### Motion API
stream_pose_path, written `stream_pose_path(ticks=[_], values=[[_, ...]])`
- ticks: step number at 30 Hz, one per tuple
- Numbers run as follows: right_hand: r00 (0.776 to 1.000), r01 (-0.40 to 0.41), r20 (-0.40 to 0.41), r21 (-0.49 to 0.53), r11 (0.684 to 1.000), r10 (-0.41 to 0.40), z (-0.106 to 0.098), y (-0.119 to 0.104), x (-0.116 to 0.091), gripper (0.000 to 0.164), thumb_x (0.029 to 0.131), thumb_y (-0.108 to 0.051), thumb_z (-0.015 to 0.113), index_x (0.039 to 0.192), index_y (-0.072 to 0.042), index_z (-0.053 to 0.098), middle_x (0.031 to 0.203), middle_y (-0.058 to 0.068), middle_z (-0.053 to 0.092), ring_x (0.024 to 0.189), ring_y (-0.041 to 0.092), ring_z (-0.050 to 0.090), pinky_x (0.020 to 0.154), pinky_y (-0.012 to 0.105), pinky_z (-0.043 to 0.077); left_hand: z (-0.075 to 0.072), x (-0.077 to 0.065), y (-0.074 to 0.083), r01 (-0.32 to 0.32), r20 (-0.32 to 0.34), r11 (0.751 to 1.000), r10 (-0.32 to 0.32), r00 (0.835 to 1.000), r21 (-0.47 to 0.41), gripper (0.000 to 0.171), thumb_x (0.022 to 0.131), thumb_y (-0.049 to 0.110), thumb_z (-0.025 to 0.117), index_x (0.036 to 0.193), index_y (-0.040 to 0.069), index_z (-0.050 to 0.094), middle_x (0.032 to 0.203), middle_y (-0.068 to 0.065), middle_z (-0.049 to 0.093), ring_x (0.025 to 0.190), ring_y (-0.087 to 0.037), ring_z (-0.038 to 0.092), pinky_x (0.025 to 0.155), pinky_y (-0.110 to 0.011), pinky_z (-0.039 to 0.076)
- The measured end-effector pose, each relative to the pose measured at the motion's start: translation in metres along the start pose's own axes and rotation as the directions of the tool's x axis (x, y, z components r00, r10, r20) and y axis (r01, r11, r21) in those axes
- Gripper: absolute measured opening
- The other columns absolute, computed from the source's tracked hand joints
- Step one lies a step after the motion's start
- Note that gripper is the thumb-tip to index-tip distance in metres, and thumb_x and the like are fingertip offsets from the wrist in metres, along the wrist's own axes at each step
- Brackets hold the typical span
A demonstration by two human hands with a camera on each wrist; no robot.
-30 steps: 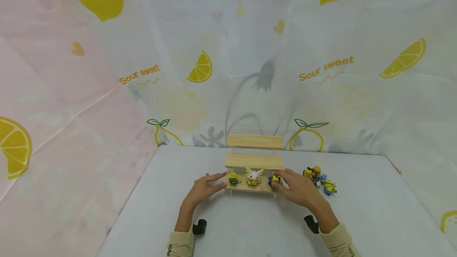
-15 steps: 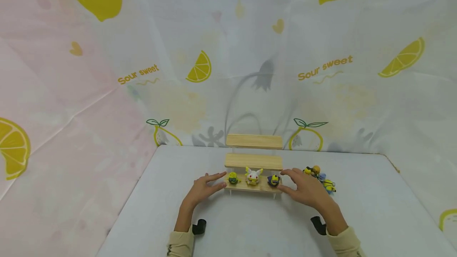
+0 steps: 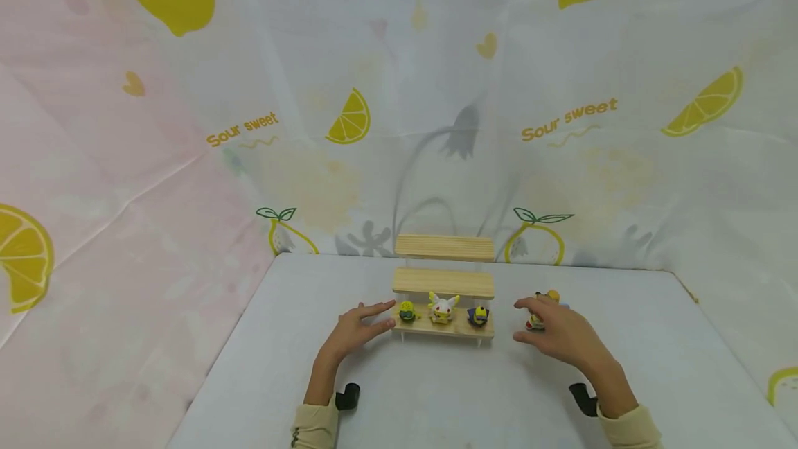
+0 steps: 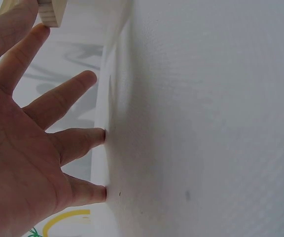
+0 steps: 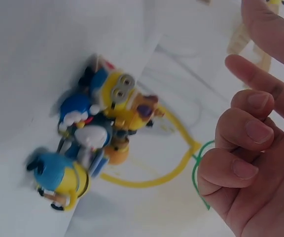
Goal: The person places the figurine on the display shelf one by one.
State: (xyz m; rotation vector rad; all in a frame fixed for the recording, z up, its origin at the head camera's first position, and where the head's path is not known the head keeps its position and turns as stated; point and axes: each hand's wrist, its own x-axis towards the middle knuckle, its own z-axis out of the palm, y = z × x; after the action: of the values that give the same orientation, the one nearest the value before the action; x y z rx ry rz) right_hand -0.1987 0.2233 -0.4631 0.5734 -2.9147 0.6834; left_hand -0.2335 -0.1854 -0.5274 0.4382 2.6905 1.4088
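A three-tier wooden display stand (image 3: 430,326) bears three small figurines on its lowest tier. They are a yellow-green one (image 3: 406,310), a white long-eared one (image 3: 442,307) and a yellow one in a dark cape (image 3: 479,317). My left hand (image 3: 352,333) has its fingers spread at the stand's left end; in the left wrist view the index fingertip meets the wood (image 4: 53,12). Between the stand and a pile of figurines, my right hand (image 3: 564,332) holds nothing. Its thumb and index finger are apart, the other fingers loosely bent. It hides much of the pile in the head view.
In the right wrist view the pile includes a goggled minion figurine (image 5: 115,89), a blue figurine (image 5: 75,109) and a blue-and-yellow minion (image 5: 60,177). A lemon-print cloth (image 3: 424,89) hangs behind the white table (image 3: 436,393).
My right hand has let go of the caped figurine, leaving it upright on the lowest tier, and moved right towards the pile. My left hand has stayed at the stand's left end.
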Motion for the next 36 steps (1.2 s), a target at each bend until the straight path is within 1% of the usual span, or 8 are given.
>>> stream_pose_path(ticks=[2, 5, 11, 17, 23, 26, 33, 36], values=[[1.0, 0.011, -0.008, -0.01, 1.0, -0.011, -0.003, 0.005, -0.003, 0.049, 0.079, -0.033, 0.084, 0.12, -0.011, 0.067, 0.11, 0.004, 0.067, 0.095, 0.026, 0.065, 0.073, 0.047, 0.053, 0.0, 0.0, -0.001, 0.004, 0.002, 1.0, -0.004, 1.0, -0.003, 0.047, 0.09, 0.045, 0.071, 0.133, 0.027, 0.065, 0.136, -0.009, 0.059, 0.137, -0.055, 0.025, 0.1, -0.08, -0.004], [1.0, 0.008, -0.017, -0.019, 1.0, -0.008, -0.005, 0.012, -0.006, 0.05, 0.078, -0.03, 0.085, 0.12, -0.011, 0.068, 0.113, 0.004, 0.066, 0.098, 0.025, 0.064, 0.076, 0.048, 0.052, 0.0, 0.0, -0.001, 0.002, -0.001, 1.0, -0.002, 1.0, -0.005, 0.046, 0.09, 0.045, 0.071, 0.133, 0.027, 0.066, 0.136, -0.008, 0.059, 0.137, -0.056, 0.024, 0.1, -0.08, -0.004], [1.0, -0.01, -0.023, -0.03, 1.0, 0.009, -0.005, 0.022, -0.009, 0.052, 0.075, -0.025, 0.087, 0.122, -0.011, 0.067, 0.116, 0.007, 0.065, 0.104, 0.03, 0.064, 0.078, 0.051, 0.053, -0.001, 0.0, 0.0, -0.002, -0.001, 1.0, 0.002, 1.0, -0.005, 0.046, 0.091, 0.044, 0.071, 0.133, 0.027, 0.065, 0.135, -0.008, 0.059, 0.138, -0.055, 0.024, 0.1, -0.08, -0.004], [0.999, -0.022, -0.025, -0.02, 1.0, 0.021, -0.003, 0.025, -0.01, 0.052, 0.075, -0.024, 0.088, 0.12, -0.01, 0.068, 0.116, 0.009, 0.066, 0.101, 0.03, 0.064, 0.078, 0.051, 0.053, 0.0, 0.0, -0.001, -0.002, -0.005, 1.0, 0.002, 1.0, -0.01, 0.046, 0.09, 0.044, 0.071, 0.133, 0.027, 0.066, 0.135, -0.008, 0.059, 0.138, -0.055, 0.024, 0.099, -0.08, -0.005], [0.999, -0.037, -0.034, -0.024, 0.999, 0.036, 0.0, 0.031, -0.008, 0.046, 0.073, -0.022, 0.089, 0.114, -0.011, 0.069, 0.106, 0.004, 0.066, 0.087, 0.022, 0.063, 0.069, 0.043, 0.052, 0.001, -0.001, 0.0, 0.006, -0.006, 1.0, -0.006, 1.0, -0.013, 0.046, 0.09, 0.045, 0.071, 0.133, 0.028, 0.066, 0.136, -0.009, 0.058, 0.137, -0.055, 0.024, 0.099, -0.08, -0.005], [0.999, -0.04, -0.037, -0.03, 0.999, 0.039, 0.003, 0.035, -0.005, 0.045, 0.073, -0.022, 0.089, 0.112, -0.011, 0.07, 0.104, 0.003, 0.065, 0.085, 0.021, 0.062, 0.069, 0.042, 0.051, 0.0, -0.001, 0.0, 0.002, -0.004, 1.0, -0.002, 1.0, 0.002, 0.046, 0.09, 0.045, 0.07, 0.133, 0.028, 0.065, 0.136, -0.008, 0.058, 0.137, -0.056, 0.025, 0.099, -0.081, -0.004], [0.997, -0.068, -0.035, -0.051, 0.996, 0.067, 0.008, 0.042, -0.001, 0.045, 0.073, -0.024, 0.089, 0.111, -0.011, 0.07, 0.117, 0.014, 0.065, 0.108, 0.038, 0.062, 0.082, 0.055, 0.051, 0.0, 0.0, 0.0, -0.015, -0.002, 1.0, 0.015, 1.0, 0.012, 0.047, 0.091, 0.044, 0.07, 0.134, 0.026, 0.065, 0.136, -0.007, 0.059, 0.136, -0.057, 0.025, 0.099, -0.081, -0.003], [0.996, -0.091, -0.014, -0.061, 0.994, 0.09, 0.009, 0.044, 0.0, 0.046, 0.073, -0.026, 0.089, 0.112, -0.01, 0.07, 0.117, 0.015, 0.064, 0.103, 0.035, 0.063, 0.079, 0.054, 0.052, 0.0, 0.0, 0.0, -0.017, -0.002, 1.0, 0.017, 1.0, 0.009, 0.047, 0.091, 0.044, 0.07, 0.134, 0.026, 0.065, 0.136, -0.006, 0.059, 0.136, -0.057, 0.025, 0.099, -0.081, -0.004]])
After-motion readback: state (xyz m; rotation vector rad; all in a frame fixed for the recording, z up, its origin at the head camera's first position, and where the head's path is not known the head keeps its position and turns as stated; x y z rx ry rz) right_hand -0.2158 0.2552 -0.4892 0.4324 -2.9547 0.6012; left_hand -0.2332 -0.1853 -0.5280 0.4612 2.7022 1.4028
